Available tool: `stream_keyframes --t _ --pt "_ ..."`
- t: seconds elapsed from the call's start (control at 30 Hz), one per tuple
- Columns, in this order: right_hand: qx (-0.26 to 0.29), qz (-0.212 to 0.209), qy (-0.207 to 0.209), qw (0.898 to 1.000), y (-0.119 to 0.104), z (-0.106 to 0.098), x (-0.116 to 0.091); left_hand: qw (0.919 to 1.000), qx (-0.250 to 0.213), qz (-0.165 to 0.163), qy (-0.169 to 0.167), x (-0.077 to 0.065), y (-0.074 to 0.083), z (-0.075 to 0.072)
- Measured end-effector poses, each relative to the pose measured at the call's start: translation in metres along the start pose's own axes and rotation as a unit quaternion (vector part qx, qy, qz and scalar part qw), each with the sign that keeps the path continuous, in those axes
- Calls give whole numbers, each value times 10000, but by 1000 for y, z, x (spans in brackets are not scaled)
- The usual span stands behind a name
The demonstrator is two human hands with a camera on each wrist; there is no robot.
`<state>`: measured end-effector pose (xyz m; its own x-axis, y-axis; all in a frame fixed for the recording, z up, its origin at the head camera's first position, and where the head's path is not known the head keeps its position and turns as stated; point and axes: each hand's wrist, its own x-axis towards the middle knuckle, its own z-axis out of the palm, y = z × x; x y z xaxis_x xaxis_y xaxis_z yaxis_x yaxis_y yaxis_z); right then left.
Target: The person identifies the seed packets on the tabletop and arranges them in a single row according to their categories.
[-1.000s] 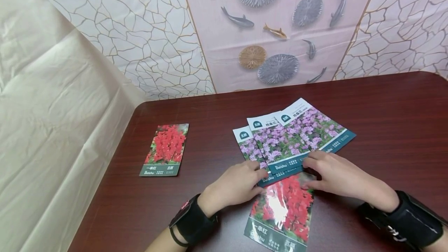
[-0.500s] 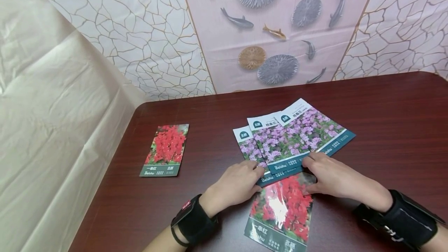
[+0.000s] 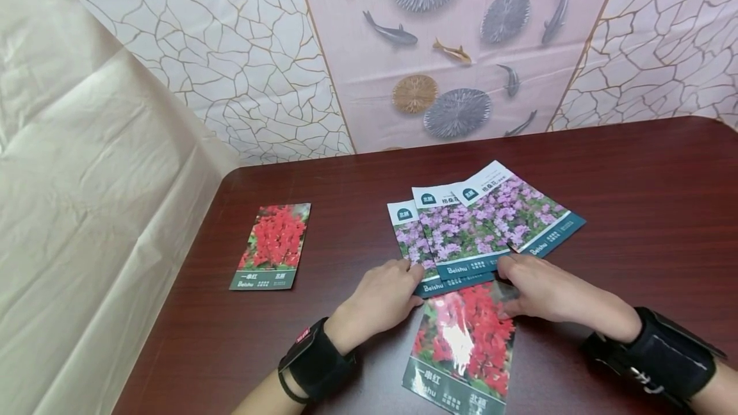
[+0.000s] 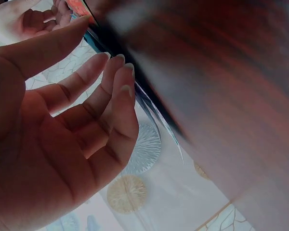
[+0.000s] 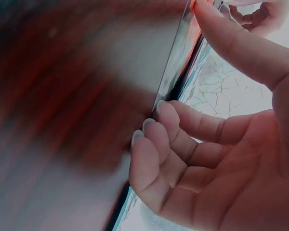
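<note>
In the head view, the person's left grip (image 3: pixel 377 300) rested at the near left edge of three overlapping Beishu purple-flower packets (image 3: pixel 464 235), fingers loosely bent, with no pinch showing; the right grip (image 3: pixel 556 290) touched their near edge opposite, its thumb at the upper right corner of a red-flower packet (image 3: pixel 487 344). This red packet lay between the grips and nearer the body, its top meeting the purple ones; which overlapped which could not be told. Light, even fingertip pressure from both sides seemed best, as the thin packets would probably slide over one another, and the right thumb risked dragging the red packet along. A second red-flower packet (image 3: pixel 277 239) lay well apart on the table (image 3: pixel 346 210), left of the left grip; a patterned cloth (image 3: pixel 369 101) hung beyond both grips. In the left wrist view, thumb and bent fingers stood spread apart, packet edges just beside the fingertips. In the right wrist view, that grip was similarly spread, its thumb tip at the glossy red packet's edge; fingertip pressure could not be judged.
</note>
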<state>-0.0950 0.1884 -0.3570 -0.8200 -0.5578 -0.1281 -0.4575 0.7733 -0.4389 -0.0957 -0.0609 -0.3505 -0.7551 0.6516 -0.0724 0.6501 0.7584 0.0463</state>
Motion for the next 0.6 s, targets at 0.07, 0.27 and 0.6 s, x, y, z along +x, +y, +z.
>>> stream_keyframes --t 0.07,0.27,0.6 --pt "49 -1 -35 10000 0 1 0 10000 35 1 26 0 -1 0" --pt "-13 -46 -40 10000 0 2 1 9999 117 48 48 -3 1 -1" --pt "-211 -108 -15 9997 -1 -1 -1 9938 476 1009 -9 -23 20 -4"
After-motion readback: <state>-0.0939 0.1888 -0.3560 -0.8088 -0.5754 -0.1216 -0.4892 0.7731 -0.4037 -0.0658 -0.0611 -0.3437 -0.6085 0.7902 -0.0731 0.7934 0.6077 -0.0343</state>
